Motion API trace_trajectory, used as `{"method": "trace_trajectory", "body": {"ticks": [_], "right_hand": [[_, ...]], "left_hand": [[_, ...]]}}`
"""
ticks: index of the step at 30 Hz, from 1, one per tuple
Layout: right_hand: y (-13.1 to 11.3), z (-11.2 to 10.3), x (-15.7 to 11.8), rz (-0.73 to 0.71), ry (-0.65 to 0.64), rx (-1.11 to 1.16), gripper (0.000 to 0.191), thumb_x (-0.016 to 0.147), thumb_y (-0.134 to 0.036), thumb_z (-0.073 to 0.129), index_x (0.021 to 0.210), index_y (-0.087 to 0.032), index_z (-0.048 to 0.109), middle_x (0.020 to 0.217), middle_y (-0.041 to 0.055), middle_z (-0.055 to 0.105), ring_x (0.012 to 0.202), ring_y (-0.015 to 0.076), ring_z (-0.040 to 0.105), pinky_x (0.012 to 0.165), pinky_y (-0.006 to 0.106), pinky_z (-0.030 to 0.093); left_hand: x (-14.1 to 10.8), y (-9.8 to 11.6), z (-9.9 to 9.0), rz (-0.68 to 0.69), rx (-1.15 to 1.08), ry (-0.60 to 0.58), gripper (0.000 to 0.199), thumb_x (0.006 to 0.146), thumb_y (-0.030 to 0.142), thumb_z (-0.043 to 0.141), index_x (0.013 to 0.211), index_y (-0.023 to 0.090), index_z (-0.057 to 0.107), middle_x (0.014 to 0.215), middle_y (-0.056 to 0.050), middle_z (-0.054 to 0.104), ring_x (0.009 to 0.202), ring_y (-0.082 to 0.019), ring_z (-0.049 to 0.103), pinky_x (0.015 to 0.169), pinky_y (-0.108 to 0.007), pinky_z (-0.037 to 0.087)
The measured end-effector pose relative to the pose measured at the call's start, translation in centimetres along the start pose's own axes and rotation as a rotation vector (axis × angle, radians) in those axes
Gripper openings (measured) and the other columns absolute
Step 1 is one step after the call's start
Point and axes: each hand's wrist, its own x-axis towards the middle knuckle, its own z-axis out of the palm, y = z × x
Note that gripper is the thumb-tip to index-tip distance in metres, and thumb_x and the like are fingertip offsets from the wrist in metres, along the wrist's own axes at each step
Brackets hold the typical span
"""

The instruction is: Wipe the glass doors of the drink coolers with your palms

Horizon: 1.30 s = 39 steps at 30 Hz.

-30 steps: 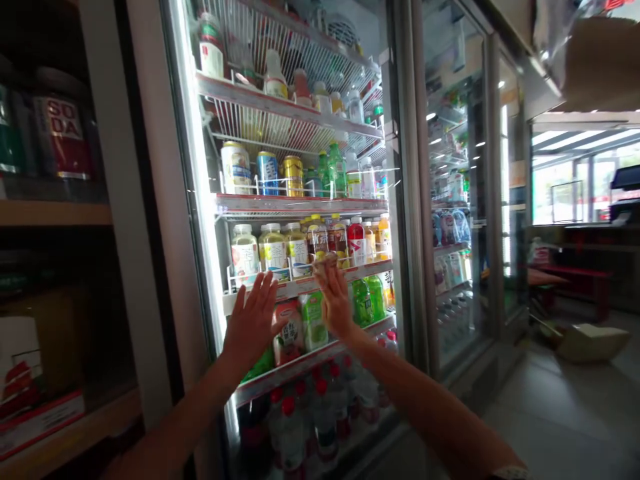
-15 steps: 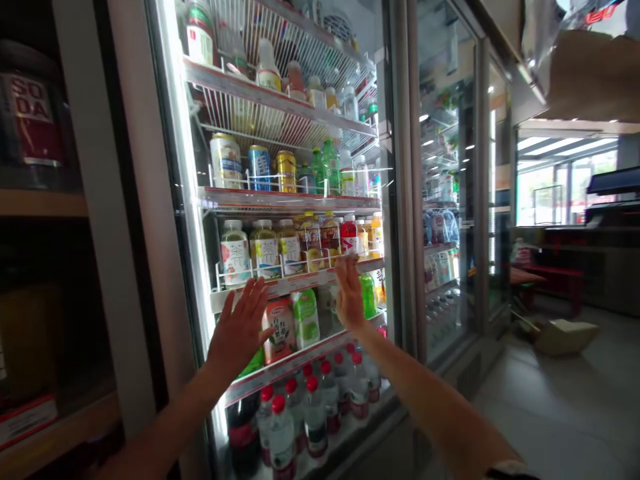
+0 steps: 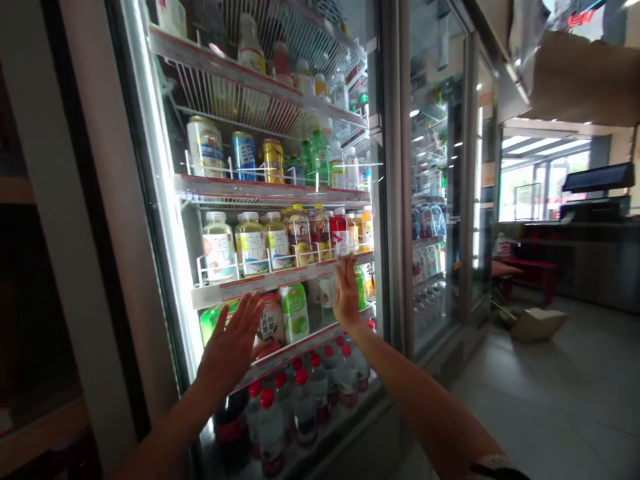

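Observation:
Both hands are raised before a lit drinks cooler (image 3: 387,200). My left hand (image 3: 231,343) has its fingers spread and holds nothing; it overlaps the shelf with a red tea carton (image 3: 271,321) and a green carton (image 3: 296,312). My right hand (image 3: 347,293) is upright with fingers stretched, empty, its fingertips over the edge of the shelf that bears tea bottles (image 3: 251,247) and a red bottle (image 3: 340,233). Whether either hand touches the glass, I cannot tell.
Cans (image 3: 244,157) and green bottles stand on a higher shelf. Red-capped water bottles (image 3: 305,410) fill the bottom. Further right are another glass-doored cooler (image 3: 435,267), a cardboard box (image 3: 537,325) on the floor and a counter (image 3: 585,260).
The view has shifted, so the cooler sits further left and looks nearer. My left hand has moved slightly left and down in the picture; both hands stay stretched out.

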Motion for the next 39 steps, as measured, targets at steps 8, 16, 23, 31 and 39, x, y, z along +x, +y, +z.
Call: {"method": "trace_trajectory", "body": {"ticks": [8, 16, 23, 31, 39], "right_hand": [[-2.4, 0.1, -3.2, -0.326, -0.251, 0.041, 0.055, 0.085, -0.006, 0.042, 0.135, -0.030, 0.046, 0.149, 0.0019, 0.035, 0.143, 0.0188, 0.017, 0.115, 0.046, 0.027], [0.5, 0.0, -2.1, 0.071, -0.001, 0.010, 0.069, 0.084, -0.003, 0.033, 0.148, -0.026, 0.019, 0.156, 0.0041, 0.014, 0.144, 0.0209, 0.008, 0.113, 0.051, 0.028], [-6.1, 1.2, -2.0, -0.233, -0.200, 0.081, 0.059, 0.084, -0.006, 0.042, 0.139, -0.028, 0.042, 0.151, 0.0028, 0.030, 0.143, 0.0213, 0.012, 0.115, 0.049, 0.023], [-10.6, 1.5, -1.7, -0.417, -0.360, 0.094, 0.049, 0.089, -0.014, 0.045, 0.135, -0.029, 0.046, 0.149, -0.0020, 0.035, 0.144, 0.0200, 0.009, 0.118, 0.046, 0.017], [-15.8, 1.7, -3.6, -0.569, -0.486, 0.053, 0.049, 0.091, -0.017, 0.043, 0.138, -0.031, 0.040, 0.152, -0.0024, 0.030, 0.143, 0.0187, 0.013, 0.117, 0.047, 0.014]], "left_hand": [[-2.6, -0.5, -0.9, -0.044, 0.047, -0.078, 0.068, 0.087, 0.044, 0.042, 0.146, 0.017, 0.020, 0.145, -0.012, 0.037, 0.139, -0.023, 0.024, 0.116, -0.045, 0.012], [-2.8, -0.5, -1.4, -0.048, 0.042, -0.132, 0.062, 0.087, 0.042, 0.044, 0.141, 0.014, 0.033, 0.144, -0.012, 0.038, 0.139, -0.021, 0.024, 0.117, -0.041, 0.009], [-3.2, -1.9, -2.7, -0.118, 0.080, -0.075, 0.065, 0.088, 0.039, 0.040, 0.146, 0.015, 0.019, 0.148, -0.015, 0.031, 0.139, -0.026, 0.024, 0.114, -0.051, 0.011], [-5.2, -2.5, -3.6, -0.087, 0.113, -0.080, 0.071, 0.090, 0.040, 0.039, 0.147, 0.019, 0.003, 0.147, -0.015, 0.033, 0.138, -0.028, 0.027, 0.112, -0.052, 0.016], [-7.1, -4.1, -6.7, -0.090, 0.160, -0.076, 0.067, 0.091, 0.043, 0.032, 0.147, 0.017, 0.007, 0.148, -0.017, 0.032, 0.137, -0.030, 0.030, 0.111, -0.055, 0.018]]}}
